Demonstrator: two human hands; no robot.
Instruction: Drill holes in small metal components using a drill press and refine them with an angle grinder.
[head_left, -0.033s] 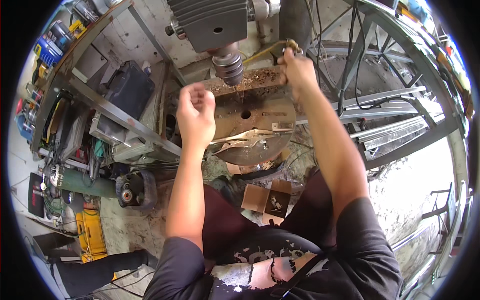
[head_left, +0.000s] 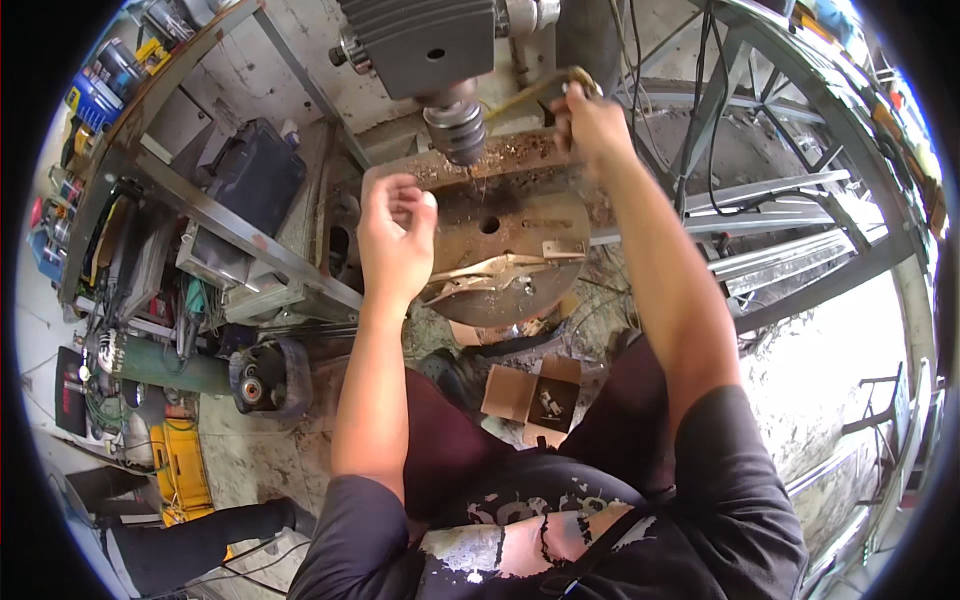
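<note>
Just left of the drill press chuck, my left hand is raised with its fingers loosely curled and the thumb apart; nothing shows in it. My right hand, farther back on the right, has its fingers wrapped by the brass-coloured end of a yellowish rod; its fingers partly hide the grip. Thin metal shavings hang under the chuck, above a round drill table with a central hole. Across the table's near part lies a plier-shaped metal clamp. The grey drill head stands above.
An open cardboard box with small metal parts sits between my legs. At left stands a metal shelf frame with a dark case and a green cylinder below. Metal bars and a steel frame fill the right.
My right hand and the yellowish rod have shifted slightly up and left. My left hand has moved a little right and down. The view itself has shifted slightly.
</note>
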